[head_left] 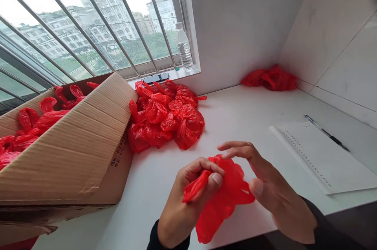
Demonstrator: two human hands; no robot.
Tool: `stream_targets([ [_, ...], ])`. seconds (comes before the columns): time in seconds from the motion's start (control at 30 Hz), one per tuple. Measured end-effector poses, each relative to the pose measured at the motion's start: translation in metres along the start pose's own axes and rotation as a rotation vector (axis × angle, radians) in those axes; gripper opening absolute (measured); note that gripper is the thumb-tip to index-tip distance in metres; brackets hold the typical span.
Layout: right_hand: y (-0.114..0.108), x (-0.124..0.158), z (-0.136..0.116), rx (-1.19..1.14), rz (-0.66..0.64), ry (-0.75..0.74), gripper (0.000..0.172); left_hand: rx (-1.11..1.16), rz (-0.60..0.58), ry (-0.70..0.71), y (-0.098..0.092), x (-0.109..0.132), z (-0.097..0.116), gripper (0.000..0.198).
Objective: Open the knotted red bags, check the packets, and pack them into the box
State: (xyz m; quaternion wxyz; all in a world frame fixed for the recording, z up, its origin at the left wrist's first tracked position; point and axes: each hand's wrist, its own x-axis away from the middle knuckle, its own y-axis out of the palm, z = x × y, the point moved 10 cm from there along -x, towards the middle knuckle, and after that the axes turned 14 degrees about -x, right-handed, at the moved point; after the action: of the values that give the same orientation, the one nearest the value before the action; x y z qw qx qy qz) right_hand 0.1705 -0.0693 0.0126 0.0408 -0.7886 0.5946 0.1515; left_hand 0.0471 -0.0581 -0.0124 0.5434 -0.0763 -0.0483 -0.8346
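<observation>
A crumpled red plastic bag hangs between my hands just above the white table near its front edge. My left hand is closed, pinching a twisted end of the bag between thumb and fingers. My right hand touches the bag's upper right side with its fingers stretched out and its thumb against the plastic.
A pile of tied red bags lies mid-table beside an open cardboard box holding more red bags at the left. Another red bag heap sits in the back corner. A paper sheet and pen lie right. A water bottle stands on the sill.
</observation>
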Motion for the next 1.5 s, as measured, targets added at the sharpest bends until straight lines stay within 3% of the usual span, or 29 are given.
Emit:
stream_targets([
  [0.07, 0.002, -0.007, 0.012, 0.018, -0.052, 0.073, 0.034, -0.097, -0.037, 0.02, 0.002, 0.005, 0.005, 0.011],
  [0.13, 0.005, -0.013, 0.024, 0.006, -0.088, 0.155, 0.032, -0.232, 0.007, 0.085, -0.002, 0.009, 0.012, 0.008],
  [0.27, 0.008, -0.012, 0.049, -0.131, -0.063, 0.329, 0.039, -0.652, 0.327, 0.414, -0.018, 0.02, 0.036, 0.044],
  [0.33, 0.012, -0.009, 0.058, -0.177, -0.081, 0.392, 0.042, -0.807, 0.476, 0.561, -0.019, 0.027, 0.043, 0.051],
  [0.4, 0.021, -0.008, 0.06, -0.192, -0.169, 0.393, 0.042, -0.879, 0.549, 0.648, -0.018, 0.031, 0.043, 0.052],
  [0.47, 0.026, -0.008, 0.06, -0.202, -0.24, 0.376, 0.037, -0.906, 0.545, 0.677, -0.017, 0.031, 0.04, 0.052],
  [0.67, 0.008, -0.014, 0.047, -0.136, -0.097, 0.277, 0.021, -0.901, 0.405, 0.647, -0.015, 0.028, 0.035, 0.061],
  [0.77, 0.008, -0.014, 0.04, -0.225, -0.049, 0.268, 0.022, -0.918, 0.326, 0.594, -0.012, 0.024, 0.028, 0.067],
  [0.87, 0.004, -0.014, 0.037, -0.165, 0.021, 0.235, 0.024, -0.9, 0.309, 0.551, -0.009, 0.024, 0.02, 0.07],
  [1.07, -0.007, -0.007, 0.037, 0.0, 0.172, 0.176, 0.025, -0.682, 0.464, 0.481, -0.018, 0.033, 0.009, 0.045],
  [1.23, -0.008, -0.007, 0.031, -0.111, 0.227, 0.195, 0.028, -0.661, 0.531, 0.473, -0.029, 0.036, 0.011, 0.039],
  [1.5, -0.031, 0.005, 0.045, -0.293, 0.307, 0.349, 0.029, -0.562, 0.681, 0.263, -0.067, 0.039, 0.003, 0.033],
])
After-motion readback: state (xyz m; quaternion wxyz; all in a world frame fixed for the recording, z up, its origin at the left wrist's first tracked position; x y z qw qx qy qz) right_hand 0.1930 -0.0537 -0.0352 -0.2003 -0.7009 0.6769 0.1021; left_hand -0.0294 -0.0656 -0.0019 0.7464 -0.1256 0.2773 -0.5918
